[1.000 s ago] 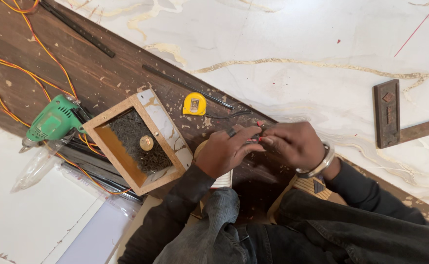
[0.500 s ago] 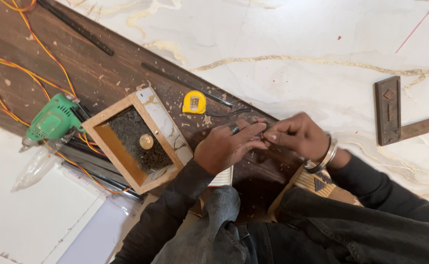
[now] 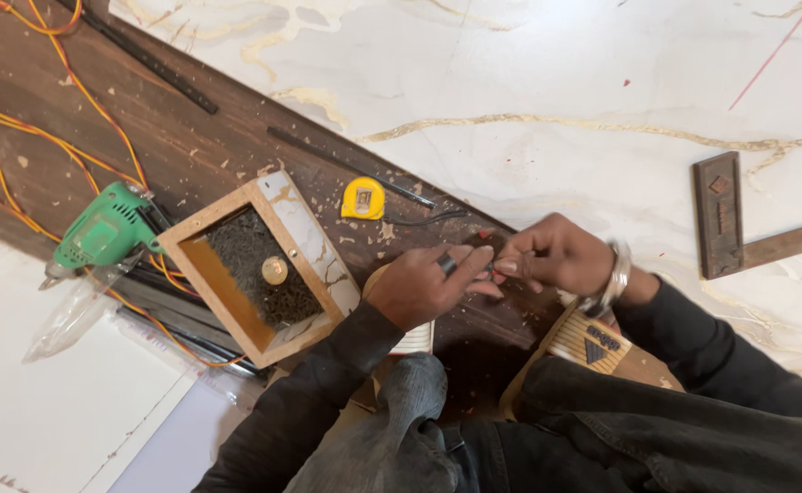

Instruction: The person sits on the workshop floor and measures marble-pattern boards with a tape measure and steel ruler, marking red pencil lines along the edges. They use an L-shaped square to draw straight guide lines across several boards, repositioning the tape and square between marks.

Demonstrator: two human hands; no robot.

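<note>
Dark-sleeved arms come in low, both bent inward: left hand (image 3: 424, 285) & right hand (image 3: 556, 257) meet over the wood surface (image 3: 191, 151), fingers pinching one small reddish bit (image 3: 485, 267) betw. them, prob. for steadiness. Open wooden box (image 3: 259, 265) just left; yellow tape measure (image 3: 363, 198) beyond.

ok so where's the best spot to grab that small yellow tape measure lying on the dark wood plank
Probably across the two flat edges of the small yellow tape measure, coming straight down from above. It lies flat, face up, on the dark wood plank, with bare wood either side. The left hand is nearest; a thin black rod lies close behind the tape measure, so avoid reaching from there.
</note>
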